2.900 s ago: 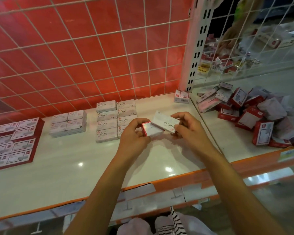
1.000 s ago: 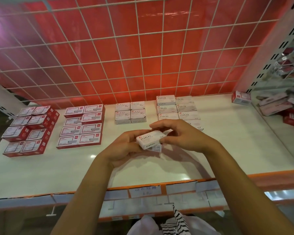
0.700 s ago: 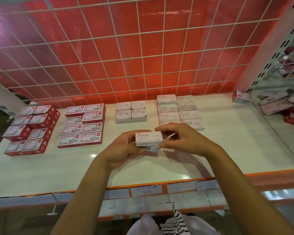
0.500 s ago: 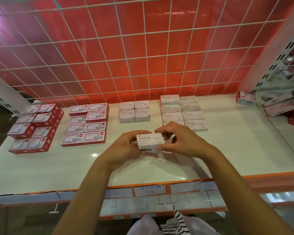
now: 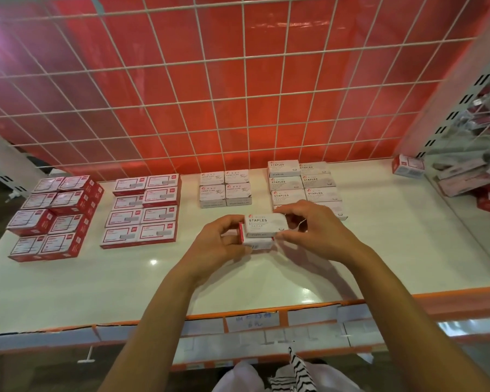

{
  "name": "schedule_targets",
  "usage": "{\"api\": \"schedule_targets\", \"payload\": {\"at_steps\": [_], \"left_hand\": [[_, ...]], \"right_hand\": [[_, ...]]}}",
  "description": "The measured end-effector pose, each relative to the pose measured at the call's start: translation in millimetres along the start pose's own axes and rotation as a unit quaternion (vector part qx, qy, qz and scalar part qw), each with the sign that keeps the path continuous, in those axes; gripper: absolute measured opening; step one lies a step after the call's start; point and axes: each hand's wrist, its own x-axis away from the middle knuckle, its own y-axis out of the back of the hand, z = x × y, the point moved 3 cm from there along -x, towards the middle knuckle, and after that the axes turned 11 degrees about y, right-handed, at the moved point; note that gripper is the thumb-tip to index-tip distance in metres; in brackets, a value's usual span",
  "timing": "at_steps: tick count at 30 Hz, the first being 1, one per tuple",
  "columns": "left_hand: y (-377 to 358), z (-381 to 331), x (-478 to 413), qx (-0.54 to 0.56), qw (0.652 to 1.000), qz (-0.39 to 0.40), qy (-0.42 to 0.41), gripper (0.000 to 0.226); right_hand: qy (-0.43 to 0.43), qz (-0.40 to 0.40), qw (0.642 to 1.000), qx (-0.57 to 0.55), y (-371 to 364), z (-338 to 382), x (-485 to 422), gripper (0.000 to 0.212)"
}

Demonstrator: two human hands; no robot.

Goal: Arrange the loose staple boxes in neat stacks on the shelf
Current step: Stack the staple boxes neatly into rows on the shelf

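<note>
Two small staple boxes sit one on top of the other between my hands above the white shelf [image 5: 68, 290]. The top staple box [image 5: 266, 222] is white and reads STAPLES; the lower box [image 5: 256, 242] has a red end. My left hand [image 5: 218, 244] grips their left side and my right hand [image 5: 314, 227] grips the right side. Just behind my right hand stand neat white STAPLES stacks [image 5: 303, 185] in two columns; my fingers hide their nearest boxes.
White paper clip boxes [image 5: 225, 188] stand left of the stacks, then two blocks of red boxes [image 5: 143, 210] [image 5: 51, 216]. One red box [image 5: 408, 166] stands at the back right; a loose pile [image 5: 475, 179] lies beyond the divider. A wire grid [image 5: 210, 80] backs the shelf.
Since 2.9 s ago the view swung left from the loose pile to the stacks. The two boxes, then side by side, are now stacked in my hands and squared up.
</note>
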Motion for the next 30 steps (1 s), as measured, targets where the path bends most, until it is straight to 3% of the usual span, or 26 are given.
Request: {"api": "schedule_targets", "payload": {"at_steps": [12,17,26,30], "left_hand": [[-10,-7,-14,0.007,0.998,-0.062,0.006,0.043],[-13,-15,-20,0.016,0.997,-0.070,-0.003,0.046],[-26,-25,-31,0.018,0.997,-0.070,0.002,0.046],[-31,-28,-35,0.021,0.998,-0.066,0.005,0.045]], "right_hand": [[-0.065,-0.091,0.993,0.032,60,-54,-16,0.048],[-0.069,-0.091,0.991,0.073,80,-75,-34,0.043],[-0.079,-0.071,0.994,0.028,98,-107,-59,0.031],[-0.096,-0.053,0.994,0.020,99,-112,-68,0.037]]}}
